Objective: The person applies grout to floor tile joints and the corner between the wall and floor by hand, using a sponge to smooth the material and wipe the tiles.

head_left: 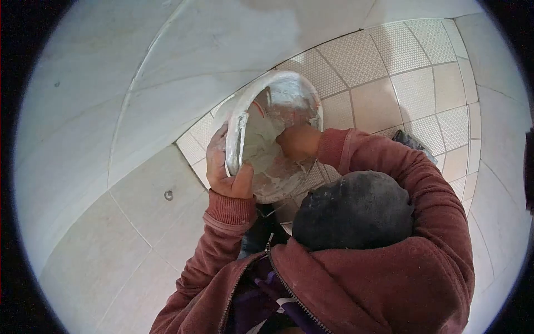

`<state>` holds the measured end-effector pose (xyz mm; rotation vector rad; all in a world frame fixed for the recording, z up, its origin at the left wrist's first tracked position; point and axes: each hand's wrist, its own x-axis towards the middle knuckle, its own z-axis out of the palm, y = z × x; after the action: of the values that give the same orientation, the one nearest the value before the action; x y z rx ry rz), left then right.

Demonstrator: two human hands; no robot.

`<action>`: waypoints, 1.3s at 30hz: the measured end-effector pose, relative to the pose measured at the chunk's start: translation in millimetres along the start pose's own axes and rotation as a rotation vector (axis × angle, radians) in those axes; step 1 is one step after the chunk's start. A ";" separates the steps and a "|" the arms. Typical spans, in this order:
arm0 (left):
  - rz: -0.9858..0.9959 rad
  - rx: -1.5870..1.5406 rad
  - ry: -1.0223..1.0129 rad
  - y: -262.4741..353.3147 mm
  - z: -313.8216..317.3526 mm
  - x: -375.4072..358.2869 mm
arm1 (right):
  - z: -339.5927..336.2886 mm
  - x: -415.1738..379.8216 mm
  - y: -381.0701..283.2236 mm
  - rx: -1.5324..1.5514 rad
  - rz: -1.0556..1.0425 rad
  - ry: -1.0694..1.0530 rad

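A bucket (289,92) smeared with whitish paste is tilted, its open mouth facing me. My left hand (227,164) is closed around the left side of its rim, thumb on the near side. Inside the mouth, my right hand (299,143) is down at the pale wet mix (257,136). The fingers of that hand curl inward and are partly hidden, so whatever they grip cannot be made out. Dried residue coats the rim and inner wall.
My bent knee in dark cloth (356,209) is close below the bucket. Patterned floor tiles (372,103) extend to the right, with a dark object (409,139) partly behind my right sleeve. Large pale wall tiles (78,128) curve around the left. A small round metal fitting (168,195) shows there.
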<state>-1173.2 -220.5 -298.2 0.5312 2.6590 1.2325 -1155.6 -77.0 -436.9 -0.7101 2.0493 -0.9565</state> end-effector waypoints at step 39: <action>-0.364 -0.474 -0.005 6.6 -22.8 2.2 | -173.1 -237.4 329.3 0.312 0.932 1.761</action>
<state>-1180.2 -231.7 -278.4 -0.0211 2.2020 1.6441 -1216.1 349.4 -533.4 1.7863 2.7852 -1.3187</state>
